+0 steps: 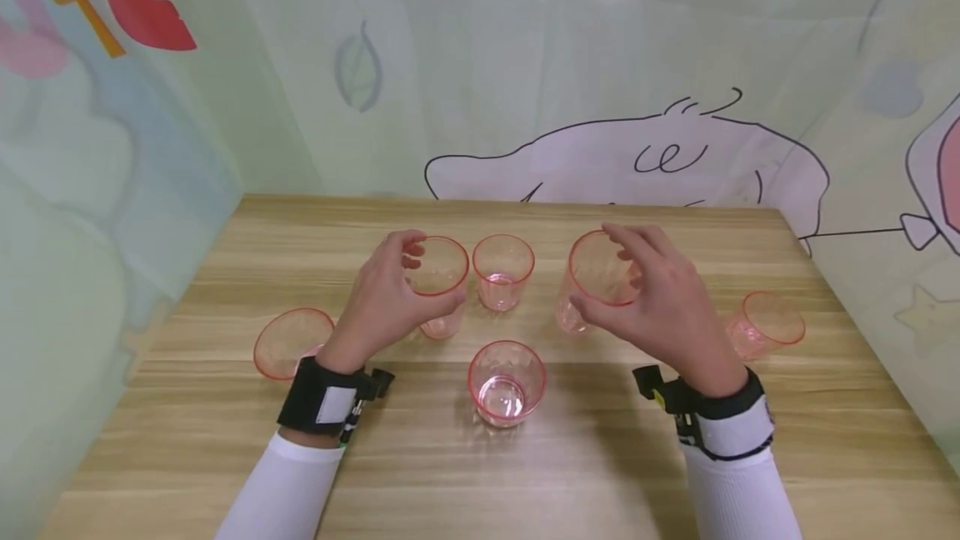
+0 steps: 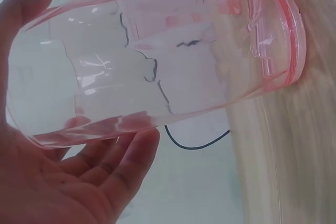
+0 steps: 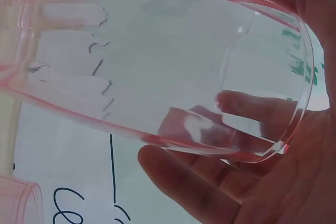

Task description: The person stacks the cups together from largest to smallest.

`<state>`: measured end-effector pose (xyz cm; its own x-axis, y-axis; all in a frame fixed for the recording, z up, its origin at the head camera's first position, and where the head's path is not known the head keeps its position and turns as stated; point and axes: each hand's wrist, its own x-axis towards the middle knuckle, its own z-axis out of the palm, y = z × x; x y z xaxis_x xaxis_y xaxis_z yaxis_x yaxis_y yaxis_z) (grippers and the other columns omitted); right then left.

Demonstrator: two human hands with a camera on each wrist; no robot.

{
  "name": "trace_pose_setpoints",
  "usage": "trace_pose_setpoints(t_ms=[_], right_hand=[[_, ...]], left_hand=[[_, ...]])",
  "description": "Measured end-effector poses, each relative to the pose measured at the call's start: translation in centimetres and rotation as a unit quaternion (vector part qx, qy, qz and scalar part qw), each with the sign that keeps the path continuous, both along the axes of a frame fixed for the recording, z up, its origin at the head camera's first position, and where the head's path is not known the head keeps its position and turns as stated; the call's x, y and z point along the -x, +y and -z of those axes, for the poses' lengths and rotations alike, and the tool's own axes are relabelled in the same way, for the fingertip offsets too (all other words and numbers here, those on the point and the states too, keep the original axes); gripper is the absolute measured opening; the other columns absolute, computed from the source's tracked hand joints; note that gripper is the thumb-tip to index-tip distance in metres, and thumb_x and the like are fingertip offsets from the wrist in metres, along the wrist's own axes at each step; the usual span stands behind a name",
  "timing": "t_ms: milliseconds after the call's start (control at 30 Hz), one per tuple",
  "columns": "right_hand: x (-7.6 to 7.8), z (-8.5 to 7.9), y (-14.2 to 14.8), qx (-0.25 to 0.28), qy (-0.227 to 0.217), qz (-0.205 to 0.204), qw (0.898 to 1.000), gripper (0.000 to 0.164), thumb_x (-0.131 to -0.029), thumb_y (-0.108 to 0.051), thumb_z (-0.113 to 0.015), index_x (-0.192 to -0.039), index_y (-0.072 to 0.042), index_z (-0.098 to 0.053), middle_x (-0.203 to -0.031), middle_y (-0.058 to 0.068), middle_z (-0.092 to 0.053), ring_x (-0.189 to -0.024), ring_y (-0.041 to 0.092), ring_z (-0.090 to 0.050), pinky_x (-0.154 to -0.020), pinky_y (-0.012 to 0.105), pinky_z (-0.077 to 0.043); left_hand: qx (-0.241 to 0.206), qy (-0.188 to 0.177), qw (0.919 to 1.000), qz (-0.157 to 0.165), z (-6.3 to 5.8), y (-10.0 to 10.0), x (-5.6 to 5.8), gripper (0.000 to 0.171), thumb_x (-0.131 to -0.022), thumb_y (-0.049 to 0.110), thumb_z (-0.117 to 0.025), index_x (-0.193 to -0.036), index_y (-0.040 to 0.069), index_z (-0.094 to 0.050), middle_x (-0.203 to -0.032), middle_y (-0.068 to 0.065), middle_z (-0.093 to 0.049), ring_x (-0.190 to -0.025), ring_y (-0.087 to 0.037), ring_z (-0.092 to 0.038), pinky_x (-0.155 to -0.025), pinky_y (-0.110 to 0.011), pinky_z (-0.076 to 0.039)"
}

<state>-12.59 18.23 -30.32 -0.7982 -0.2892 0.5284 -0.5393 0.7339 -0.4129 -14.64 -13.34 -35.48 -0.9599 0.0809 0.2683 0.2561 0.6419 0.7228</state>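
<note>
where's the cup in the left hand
In the head view, the held cup is just left of centre, immediately left of the back middle cup.

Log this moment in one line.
left hand: grips left cup | right hand: grips right cup | table: four other cups

A printed backdrop (image 1: 525, 48) hangs behind the table (image 1: 570, 482).

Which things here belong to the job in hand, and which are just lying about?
Job, apparently:
round clear pink-rimmed cup in the left hand
matching cup in the right hand

Seemingly spare, all matching:
front cup
back cup
far left cup
far right cup
</note>
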Motion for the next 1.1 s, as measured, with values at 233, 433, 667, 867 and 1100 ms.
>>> trace_pose_setpoints(t_ms=[233, 433, 667, 867, 1100], right_hand=[[-0.2, -0.7, -0.2, 0.030, 0.021, -0.020, 0.999, 0.077, -0.063, -0.039, -0.082, -0.129, -0.011, -0.054, -0.115, 0.006, -0.055, -0.074, 0.018, -0.058, -0.059, 0.032, -0.051], [-0.5, -1.3, -0.1, 0.039, 0.029, -0.020, 0.999, 0.078, -0.063, -0.036, -0.082, -0.132, -0.017, -0.052, -0.118, 0.004, -0.054, -0.079, 0.018, -0.058, -0.061, 0.033, -0.051], [-0.4, -1.4, -0.3, 0.047, 0.036, -0.027, 0.998, 0.077, -0.063, -0.033, -0.083, -0.132, -0.014, -0.052, -0.117, 0.005, -0.055, -0.091, 0.019, -0.058, -0.062, 0.033, -0.052], [-0.5, -1.7, -0.8, 0.059, 0.037, -0.033, 0.997, 0.075, -0.063, -0.031, -0.083, -0.130, -0.014, -0.054, -0.116, 0.003, -0.055, -0.095, 0.018, -0.058, -0.063, 0.033, -0.053], [-0.8, -1.9, -1.1, 0.078, 0.043, -0.035, 0.995, 0.077, -0.060, -0.027, -0.085, -0.129, -0.015, -0.055, -0.119, 0.001, -0.055, -0.096, 0.017, -0.057, -0.062, 0.029, -0.054]], left_hand=[[-0.012, -0.015, 0.9996, 0.018, -0.1, -0.2, -0.2, 0.088, -0.060, 0.061, -0.077, -0.129, 0.019, -0.042, -0.111, 0.001, -0.055, -0.100, -0.021, -0.056, -0.076, -0.038, -0.047], [-0.020, -0.024, 0.9991, 0.029, -0.1, -0.2, -0.3, 0.089, -0.060, 0.059, -0.078, -0.130, 0.019, -0.041, -0.111, 0.004, -0.054, -0.102, -0.023, -0.056, -0.075, -0.038, -0.048], [-0.021, -0.018, 0.9993, 0.024, 0.3, -0.4, -0.5, 0.092, -0.060, 0.061, -0.077, -0.132, 0.017, -0.038, -0.111, 0.002, -0.056, -0.100, -0.022, -0.057, -0.075, -0.037, -0.049], [-0.037, -0.009, 0.9989, 0.028, 0.6, -0.8, -0.6, 0.092, -0.060, 0.059, -0.077, -0.131, 0.016, -0.038, -0.112, -0.002, -0.057, -0.101, -0.023, -0.056, -0.079, -0.038, -0.048], [-0.074, -0.013, 0.9962, 0.043, 1.0, -0.5, -0.7, 0.091, -0.060, 0.054, -0.080, -0.131, 0.016, -0.037, -0.114, -0.003, -0.057, -0.104, -0.021, -0.054, -0.082, -0.039, -0.047]])
